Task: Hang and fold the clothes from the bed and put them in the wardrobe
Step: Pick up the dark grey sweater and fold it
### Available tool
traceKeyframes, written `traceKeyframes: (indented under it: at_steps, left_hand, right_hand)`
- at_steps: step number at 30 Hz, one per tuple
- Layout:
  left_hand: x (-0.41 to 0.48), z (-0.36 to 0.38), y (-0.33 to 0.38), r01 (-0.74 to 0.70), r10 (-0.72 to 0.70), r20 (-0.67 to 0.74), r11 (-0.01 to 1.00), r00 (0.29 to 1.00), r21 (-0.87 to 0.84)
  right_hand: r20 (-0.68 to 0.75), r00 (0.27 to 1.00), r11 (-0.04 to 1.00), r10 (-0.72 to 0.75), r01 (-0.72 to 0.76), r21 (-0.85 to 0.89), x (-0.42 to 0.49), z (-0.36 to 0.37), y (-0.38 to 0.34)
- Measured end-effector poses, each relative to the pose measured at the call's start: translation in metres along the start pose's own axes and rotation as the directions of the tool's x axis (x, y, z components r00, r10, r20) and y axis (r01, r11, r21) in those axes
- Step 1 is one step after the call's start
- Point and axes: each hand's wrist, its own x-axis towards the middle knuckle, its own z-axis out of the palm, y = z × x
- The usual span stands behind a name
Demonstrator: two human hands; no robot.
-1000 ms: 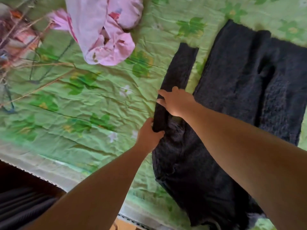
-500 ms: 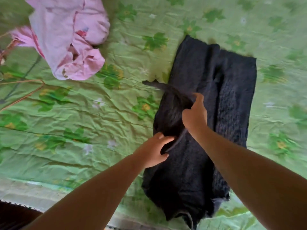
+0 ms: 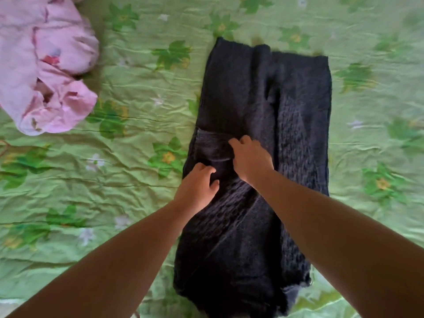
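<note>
A dark knitted sweater (image 3: 247, 95) lies flat on the green floral bedsheet (image 3: 128, 180), folded into a long strip. Its left sleeve (image 3: 212, 145) is doubled over across the body. My right hand (image 3: 251, 157) rests on the sleeve with curled fingers gripping its folded edge. My left hand (image 3: 197, 185) sits just below on the sweater's left side, fingers loosely bent and touching the knit. A crumpled pink garment (image 3: 46, 70) lies at the upper left of the bed.
Bare green sheet stretches to the left and right of the sweater. The bed's near edge runs along the bottom of the view.
The sleeve, stretched out to the left a second ago, has been brought over onto the sweater's body. Both hands moved right with it, and the view shifted towards the sweater.
</note>
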Motion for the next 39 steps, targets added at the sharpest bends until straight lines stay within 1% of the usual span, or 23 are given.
traceKeyframes:
  at_steps: [2,3,4,6,8,9,10,11,13,15,16,18,20,21,22,24,27,28,31,33,36,38,39]
  left_hand:
    - [0.011,0.002,0.004,0.012,-0.018,-0.067,0.995,0.998,-0.097]
    - [0.017,0.001,0.005,-0.033,0.017,-0.133,0.992,0.991,-0.120]
    - [0.023,0.000,0.006,-0.081,0.051,-0.204,0.987,0.978,-0.140]
    - [0.038,-0.005,0.010,-0.126,0.047,-0.305,0.961,0.951,-0.244]
    - [0.056,-0.010,0.015,-0.111,-0.024,-0.318,0.909,0.948,-0.402]
    - [0.069,-0.012,0.019,-0.079,-0.067,-0.293,0.883,0.954,-0.462]
    - [0.079,-0.015,0.020,-0.033,-0.103,-0.247,0.870,0.963,-0.492]
    - [0.091,-0.016,0.021,0.011,-0.124,-0.195,0.869,0.973,-0.495]
    - [0.111,-0.015,0.023,0.051,-0.124,-0.134,0.892,0.983,-0.449]
    - [0.125,-0.011,0.024,0.034,-0.092,-0.148,0.934,0.985,-0.355]
    - [0.130,-0.009,0.025,0.025,-0.078,-0.165,0.953,0.983,-0.301]
    - [0.137,-0.008,0.027,0.009,-0.060,-0.208,0.972,0.976,-0.236]
    - [0.143,-0.007,0.030,-0.002,-0.049,-0.231,0.976,0.972,-0.216]
    - [0.148,-0.009,0.032,-0.006,-0.044,-0.226,0.976,0.973,-0.216]
    - [0.155,-0.011,0.035,-0.010,-0.040,-0.215,0.974,0.976,-0.225]
    - [0.171,-0.016,0.042,-0.012,-0.041,-0.194,0.964,0.980,-0.264]
    - [0.195,-0.026,0.054,-0.004,-0.054,-0.158,0.939,0.986,-0.345]
    - [0.201,-0.028,0.057,0.000,-0.052,-0.123,0.923,0.991,-0.385]
    - [0.216,-0.036,0.064,0.093,-0.068,0.066,0.843,0.995,-0.530]
    - [0.220,-0.041,0.067,0.153,-0.084,0.149,0.825,0.985,-0.544]
    - [0.221,-0.049,0.068,0.106,-0.068,0.089,0.825,0.994,-0.555]
    - [0.224,-0.054,0.067,0.011,-0.023,-0.018,0.861,1.000,-0.508]
    - [0.227,-0.057,0.066,-0.029,-0.002,-0.066,0.888,0.998,-0.459]
  right_hand:
    - [-0.067,0.998,0.998,-0.012,0.016,0.068,0.010,-0.007,0.003]
    - [-0.104,0.994,0.970,0.038,-0.012,0.243,0.016,-0.012,0.004]
    - [-0.110,0.986,0.876,0.126,-0.059,0.479,0.022,-0.018,0.004]
    - [-0.062,0.934,0.491,0.353,-0.128,0.861,0.044,-0.035,0.007]
    - [0.070,0.872,0.134,0.485,-0.153,0.979,0.070,-0.053,0.014]
    - [0.163,0.856,0.021,0.490,-0.199,0.980,0.083,-0.059,0.023]
    - [0.249,0.851,-0.017,0.463,-0.273,0.962,0.089,-0.061,0.030]
    - [0.322,0.844,0.019,0.429,-0.364,0.931,0.093,-0.060,0.040]
    - [0.413,0.827,0.246,0.381,-0.521,0.817,0.095,-0.051,0.063]
    - [0.409,0.831,0.438,0.378,-0.550,0.711,0.095,-0.041,0.077]
    - [0.350,0.851,0.484,0.391,-0.513,0.709,0.096,-0.038,0.078]
    - [0.065,0.910,0.647,0.410,-0.341,0.682,0.098,-0.042,0.083]
    - [-0.268,0.876,0.833,0.400,-0.226,0.505,0.103,-0.052,0.101]
    - [-0.315,0.847,0.858,0.428,-0.271,0.436,0.107,-0.057,0.113]
    - [-0.255,0.830,0.832,0.495,-0.369,0.413,0.113,-0.060,0.128]
    - [0.039,0.790,0.678,0.611,-0.549,0.489,0.123,-0.062,0.154]
    - [0.358,0.747,0.389,0.560,-0.618,0.683,0.123,-0.058,0.166]
    - [0.413,0.747,0.364,0.520,-0.632,0.684,0.120,-0.056,0.167]
    - [0.433,0.803,0.597,0.409,-0.594,0.539,0.115,-0.056,0.172]
    - [0.436,0.838,0.649,0.329,-0.536,0.540,0.113,-0.058,0.172]
    - [0.452,0.856,0.496,0.249,-0.514,0.700,0.111,-0.056,0.165]
    - [0.271,0.886,0.361,0.376,-0.409,0.838,0.113,-0.055,0.169]
    - [0.174,0.867,0.329,0.467,-0.354,0.876,0.114,-0.055,0.174]
